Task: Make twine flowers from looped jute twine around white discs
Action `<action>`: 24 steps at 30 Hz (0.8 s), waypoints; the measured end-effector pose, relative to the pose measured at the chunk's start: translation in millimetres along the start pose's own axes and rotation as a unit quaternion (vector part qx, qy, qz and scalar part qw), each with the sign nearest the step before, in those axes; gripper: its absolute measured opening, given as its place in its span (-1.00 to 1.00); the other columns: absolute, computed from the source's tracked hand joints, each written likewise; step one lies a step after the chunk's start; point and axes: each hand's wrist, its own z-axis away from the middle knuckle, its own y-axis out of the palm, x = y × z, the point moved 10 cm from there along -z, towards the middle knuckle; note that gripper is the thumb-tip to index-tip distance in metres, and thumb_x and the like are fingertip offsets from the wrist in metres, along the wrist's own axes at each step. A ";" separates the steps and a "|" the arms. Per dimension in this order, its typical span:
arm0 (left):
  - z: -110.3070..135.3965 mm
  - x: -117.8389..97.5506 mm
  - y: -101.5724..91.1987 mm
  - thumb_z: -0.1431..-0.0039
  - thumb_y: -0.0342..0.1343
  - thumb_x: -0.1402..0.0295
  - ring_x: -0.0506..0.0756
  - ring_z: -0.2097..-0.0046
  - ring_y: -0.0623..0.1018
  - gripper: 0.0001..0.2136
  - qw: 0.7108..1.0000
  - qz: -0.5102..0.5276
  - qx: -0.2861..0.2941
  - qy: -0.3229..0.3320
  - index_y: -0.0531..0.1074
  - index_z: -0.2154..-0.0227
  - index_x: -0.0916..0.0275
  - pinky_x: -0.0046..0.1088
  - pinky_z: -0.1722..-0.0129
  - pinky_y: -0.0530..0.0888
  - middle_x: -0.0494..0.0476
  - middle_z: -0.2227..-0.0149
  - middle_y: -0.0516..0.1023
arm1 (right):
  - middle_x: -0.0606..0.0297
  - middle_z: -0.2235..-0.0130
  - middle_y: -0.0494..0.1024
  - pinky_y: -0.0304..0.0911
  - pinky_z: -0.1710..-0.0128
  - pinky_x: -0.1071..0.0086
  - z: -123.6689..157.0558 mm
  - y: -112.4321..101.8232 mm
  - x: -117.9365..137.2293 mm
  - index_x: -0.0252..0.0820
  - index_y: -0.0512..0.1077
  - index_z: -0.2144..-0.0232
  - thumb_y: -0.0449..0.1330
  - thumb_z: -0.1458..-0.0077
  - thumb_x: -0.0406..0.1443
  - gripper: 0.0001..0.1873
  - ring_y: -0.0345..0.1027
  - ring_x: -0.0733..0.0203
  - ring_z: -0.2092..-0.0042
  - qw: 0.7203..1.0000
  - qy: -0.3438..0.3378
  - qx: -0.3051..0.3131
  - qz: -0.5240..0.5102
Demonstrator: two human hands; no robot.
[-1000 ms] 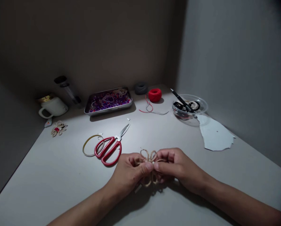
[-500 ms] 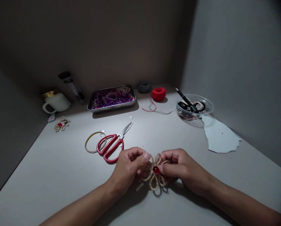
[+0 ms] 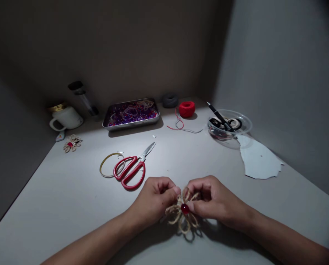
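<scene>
A twine flower (image 3: 184,229) with several looped petals and a shiny red bead (image 3: 184,208) at its centre is held just above the table near the front. My left hand (image 3: 157,200) is closed, its thumb and forefinger pinching the flower's upper left side. From the right, my right hand (image 3: 212,198) grips the flower too, with the thumb beside the red bead and the fingers partly hidden behind the petals. Red-handled scissors (image 3: 131,173) lie left of the flower, overlapping a pale ring (image 3: 101,167).
Farther back are a tray of beads (image 3: 117,129), a red thread ball (image 3: 186,109), a grey one (image 3: 170,101) and a clear bowl (image 3: 247,127) holding a pen. Cut white card (image 3: 259,162) lies right. At left are another twine flower (image 3: 72,144) and a white mug (image 3: 69,117).
Both hands have brought the twine flower slightly nearer and lower. My left thumb and forefinger have shifted towards its upper petals, uncovering the left ones.
</scene>
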 end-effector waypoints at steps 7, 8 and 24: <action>3.8 -4.9 8.8 0.04 0.16 0.23 -0.10 0.65 0.27 -0.77 0.999 0.013 0.048 0.015 0.37 0.53 0.34 -0.59 0.66 0.19 -0.02 0.65 0.33 | 0.40 0.71 0.36 -0.04 0.65 0.51 -2.6 -3.3 -11.6 -0.25 0.32 0.65 0.10 0.30 -0.41 -0.99 0.12 0.41 0.66 0.999 0.034 -0.021 0.033; 4.0 -3.0 9.0 0.07 0.18 0.26 -0.10 0.66 0.27 -0.78 0.999 0.006 0.046 0.006 0.37 0.54 0.35 -0.59 0.67 0.19 -0.01 0.66 0.35 | 0.40 0.71 0.35 -0.05 0.65 0.51 -2.4 -2.3 -11.2 -0.26 0.33 0.64 0.11 0.28 -0.41 -1.00 0.11 0.42 0.65 0.999 0.030 -0.017 0.035; 2.3 -6.7 -7.8 0.07 0.18 0.22 -0.09 0.69 0.29 -0.75 0.994 0.063 -0.088 0.019 0.29 0.57 0.30 -0.60 0.67 0.25 -0.05 0.72 0.35 | 0.37 0.55 0.37 0.08 0.51 0.46 -8.0 -3.3 -3.6 -0.28 0.34 0.48 0.33 0.23 -0.25 -0.72 0.19 0.33 0.50 0.996 -0.048 -0.045 -0.066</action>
